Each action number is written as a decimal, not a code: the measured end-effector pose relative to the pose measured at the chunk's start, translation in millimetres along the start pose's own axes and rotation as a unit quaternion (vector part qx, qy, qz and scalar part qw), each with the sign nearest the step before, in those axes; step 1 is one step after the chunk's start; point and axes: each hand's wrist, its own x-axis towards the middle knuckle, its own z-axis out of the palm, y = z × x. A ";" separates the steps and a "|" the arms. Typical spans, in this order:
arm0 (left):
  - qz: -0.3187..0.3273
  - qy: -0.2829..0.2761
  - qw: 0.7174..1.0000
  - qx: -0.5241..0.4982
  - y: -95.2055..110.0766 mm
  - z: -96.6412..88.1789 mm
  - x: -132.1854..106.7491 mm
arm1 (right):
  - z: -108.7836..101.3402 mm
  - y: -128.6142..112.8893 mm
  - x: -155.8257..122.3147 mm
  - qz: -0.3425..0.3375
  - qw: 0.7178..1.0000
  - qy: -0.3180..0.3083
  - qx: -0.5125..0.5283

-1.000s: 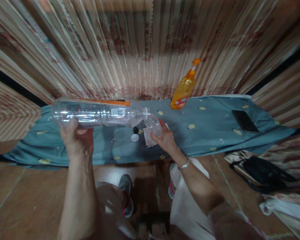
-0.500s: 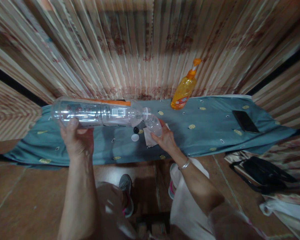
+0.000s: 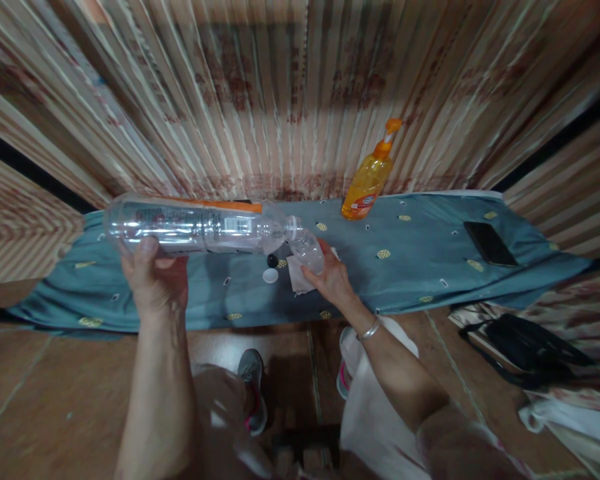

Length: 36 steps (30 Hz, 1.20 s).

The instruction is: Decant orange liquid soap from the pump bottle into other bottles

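Observation:
My left hand grips the base end of a large clear plastic bottle, held on its side above the teal cloth. Its open neck points right, into the mouth of a small clear bottle that my right hand holds tilted. Under the small bottle lie a white tissue, a white cap and a small black cap.
An orange pump bottle stands at the back of the cloth-covered table. A black phone lies to the right. A striped curtain hangs behind. A black bag lies on the tiled floor at right.

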 end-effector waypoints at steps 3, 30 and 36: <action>0.003 -0.011 1.000 0.007 1.1 0.9 -0.5 | -0.9 -0.8 0.0 -0.001 1.000 -0.002 0.001; 0.003 -0.019 1.000 -0.008 -1.1 -2.1 1.6 | 0.7 0.6 -0.7 0.008 1.000 -0.004 -0.013; -0.009 -0.009 1.000 -0.019 -2.1 -3.6 1.6 | 0.0 0.4 -0.5 0.006 1.000 -0.003 -0.012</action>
